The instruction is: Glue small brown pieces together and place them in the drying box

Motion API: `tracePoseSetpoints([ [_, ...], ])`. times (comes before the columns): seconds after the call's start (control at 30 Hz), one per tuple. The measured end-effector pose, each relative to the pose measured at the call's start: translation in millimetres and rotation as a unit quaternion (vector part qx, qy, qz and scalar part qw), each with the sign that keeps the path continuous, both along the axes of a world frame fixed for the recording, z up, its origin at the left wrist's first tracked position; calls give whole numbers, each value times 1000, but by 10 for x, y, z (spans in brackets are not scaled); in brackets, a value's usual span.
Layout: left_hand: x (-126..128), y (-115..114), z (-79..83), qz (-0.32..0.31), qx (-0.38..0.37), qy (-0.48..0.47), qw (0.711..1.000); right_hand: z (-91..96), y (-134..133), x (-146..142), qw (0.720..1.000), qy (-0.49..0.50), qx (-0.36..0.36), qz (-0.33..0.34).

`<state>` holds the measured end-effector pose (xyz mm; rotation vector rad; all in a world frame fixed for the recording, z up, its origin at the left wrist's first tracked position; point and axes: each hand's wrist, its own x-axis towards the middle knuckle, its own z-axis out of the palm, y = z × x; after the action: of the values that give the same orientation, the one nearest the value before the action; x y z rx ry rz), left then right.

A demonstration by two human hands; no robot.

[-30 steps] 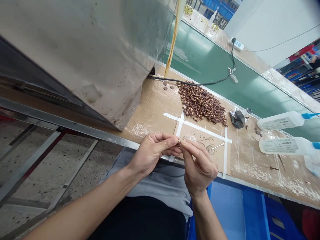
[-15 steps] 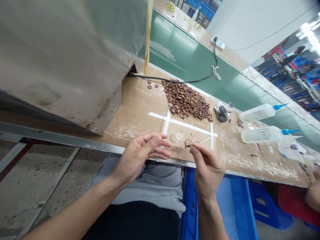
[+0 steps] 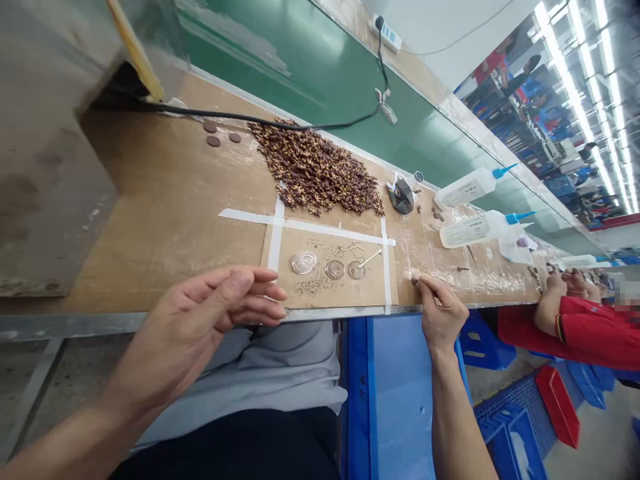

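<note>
My left hand (image 3: 220, 307) hovers at the table's front edge, fingers stretched out and holding nothing. To the right, my right hand (image 3: 443, 313) pinches a small dark brown piece (image 3: 415, 282) between thumb and fingertips, just above the table; its exact kind is too small to make out. Between the hands lies a taped-off board (image 3: 280, 287). On it are a clear round disc (image 3: 304, 262), two small round dishes (image 3: 335, 269) scattered about with dark specks, and a thin white-tipped stick (image 3: 370, 259). Behind the board spreads a heap of small brown and gold pieces (image 3: 325, 170).
Clear bottles with blue nozzles (image 3: 470, 230) lie to the right, near a dark crumpled object (image 3: 402, 197). A black cable (image 3: 210, 115) crosses behind the heap. A metal housing (image 3: 45, 187) stands left. Blue bins (image 3: 395, 400) sit below. A co-worker in red (image 3: 590, 327) works far right.
My right hand has moved right, away from the board, with the small piece in its pinch. The view has turned to the right, and my left hand stays open.
</note>
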<state>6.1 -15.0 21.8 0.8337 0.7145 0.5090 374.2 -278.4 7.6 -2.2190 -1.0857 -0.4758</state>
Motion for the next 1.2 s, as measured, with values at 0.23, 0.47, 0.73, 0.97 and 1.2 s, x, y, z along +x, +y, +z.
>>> tracePoseSetpoints([
  [0.23,22,-12,-27,31,16,31,999,44,-17,115,999,9,-29,12],
  [0.47,44,-8,0,27,22,36,999,55,-14,95,999,12,-39,11],
  [0.73,50,22,42,8,26,21,999,111,29,123,998,48,-41,19],
  [0.97,91,-133,124,-68,84,41,993,309,146,-582,982,156,102,3],
  [1.2,313,-516,380,-225,309,43,923,438,363,-1836,825,502,250,70],
])
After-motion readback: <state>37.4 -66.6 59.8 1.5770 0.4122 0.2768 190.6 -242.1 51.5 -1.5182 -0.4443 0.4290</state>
